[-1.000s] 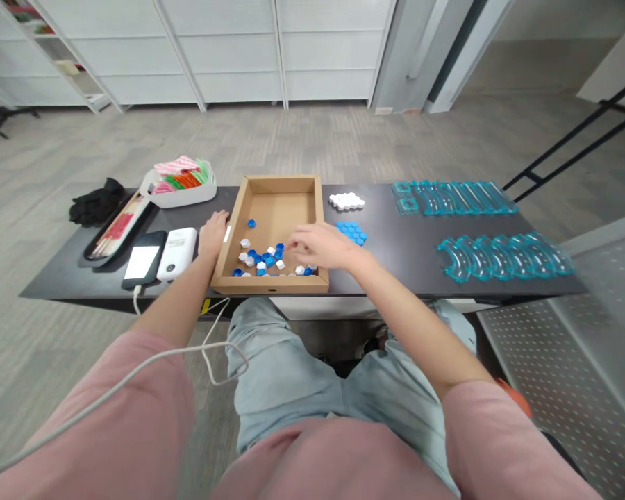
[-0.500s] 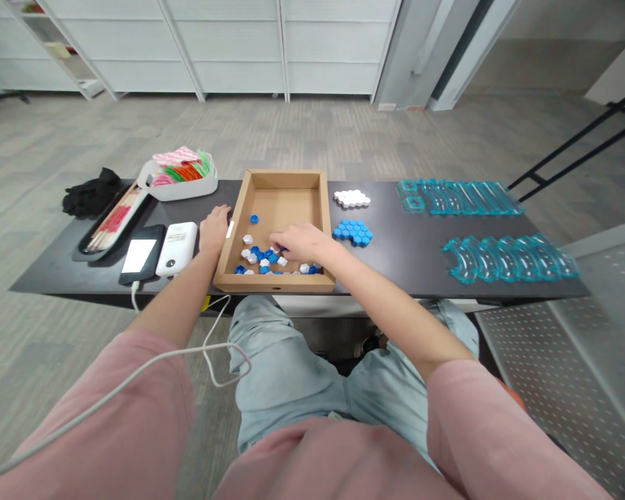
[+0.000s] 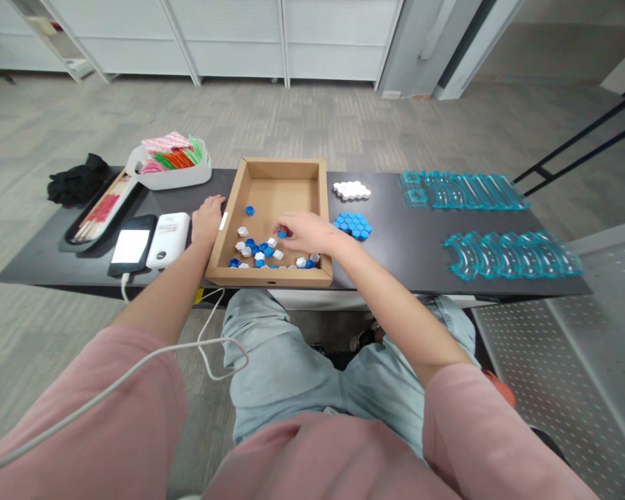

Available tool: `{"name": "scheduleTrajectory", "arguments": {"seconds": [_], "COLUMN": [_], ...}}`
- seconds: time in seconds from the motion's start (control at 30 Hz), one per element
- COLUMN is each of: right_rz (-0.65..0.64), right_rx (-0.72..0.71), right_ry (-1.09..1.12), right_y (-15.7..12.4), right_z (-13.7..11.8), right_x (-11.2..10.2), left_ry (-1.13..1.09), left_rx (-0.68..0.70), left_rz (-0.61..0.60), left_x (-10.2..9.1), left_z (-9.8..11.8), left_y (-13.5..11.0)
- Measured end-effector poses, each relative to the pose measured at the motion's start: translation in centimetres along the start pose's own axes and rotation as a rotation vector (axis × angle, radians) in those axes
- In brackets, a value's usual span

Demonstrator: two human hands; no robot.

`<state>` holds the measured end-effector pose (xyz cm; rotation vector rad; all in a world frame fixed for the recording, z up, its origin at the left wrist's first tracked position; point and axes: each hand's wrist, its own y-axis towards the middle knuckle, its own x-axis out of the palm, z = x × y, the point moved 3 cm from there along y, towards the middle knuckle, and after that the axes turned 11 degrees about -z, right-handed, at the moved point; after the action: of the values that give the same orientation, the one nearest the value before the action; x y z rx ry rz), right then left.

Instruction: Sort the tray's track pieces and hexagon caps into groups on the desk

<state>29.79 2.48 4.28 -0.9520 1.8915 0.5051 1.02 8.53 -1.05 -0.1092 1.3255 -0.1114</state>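
Note:
My right hand point(image 3: 303, 232) is over the front half of a shallow cardboard box point(image 3: 271, 273), its thumb and fingers pinching a blue hexagonal piece point(image 3: 282, 235). Below and left of it, several loose blue and white hexagonal pieces lie in the box, among them a white one point(image 3: 242, 231); a lone blue piece point(image 3: 250, 210) sits farther back. My left hand point(image 3: 207, 217) lies flat on the table against the box's left wall, fingers stretched out. Right of the box are a cluster of white hexagons point(image 3: 352, 190) and a cluster of blue hexagons point(image 3: 353, 226).
Teal transparent plastic parts stand in a back row point(image 3: 469, 191) and a front row point(image 3: 510, 255) at right. On the left are a white power bank point(image 3: 168, 240), a phone point(image 3: 132, 246), a black tray point(image 3: 101, 212), a white basket point(image 3: 174, 179) and black cloth point(image 3: 78, 182).
My right hand has lifted slightly from the pile, and a blue hexagonal piece now shows in its fingers. My left hand stays beside the box. The camera view has shifted a little.

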Motion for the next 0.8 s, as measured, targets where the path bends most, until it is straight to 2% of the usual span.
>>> {"name": "scheduleTrajectory", "arguments": {"seconds": [0.13, 0.23, 0.33, 0.43, 0.5, 0.6, 0.8], "right_rz": [0.216, 0.403, 0.574, 0.698, 0.712, 0.680, 0.529], "right_rx": [-0.095, -0.045, 0.067, 0.173, 0.247, 0.316, 0.303], "right_ry": [0.202, 0.273, 0.341, 0.473, 0.500, 0.394, 0.142], "right_y": [-3.0, -7.0, -11.4, -15.0, -16.6, -17.8, -17.3], "right_z": [1.7, 3.7, 5.9, 7.6, 8.1, 8.1, 7.8], "right_x": [-2.1, -3.1, -2.4, 0.0, 1.7, 3.4, 4.2], "left_ry": [-0.002, -0.013, -0.027, -0.034, -0.035, -0.029, -0.016], "left_rx": [-0.005, -0.008, -0.013, -0.022, -0.028, -0.035, -0.047], "left_rz": [0.002, 0.004, 0.014, 0.022, 0.023, 0.023, 0.010], "left_x": [0.0, 0.0, -0.1, -0.1, 0.0, 0.0, 0.0], "left_z": [0.2, 0.3, 0.4, 0.4, 0.5, 0.5, 0.6], "left_y": [0.0, -0.1, -0.1, -0.2, -0.2, -0.3, -0.3]}}
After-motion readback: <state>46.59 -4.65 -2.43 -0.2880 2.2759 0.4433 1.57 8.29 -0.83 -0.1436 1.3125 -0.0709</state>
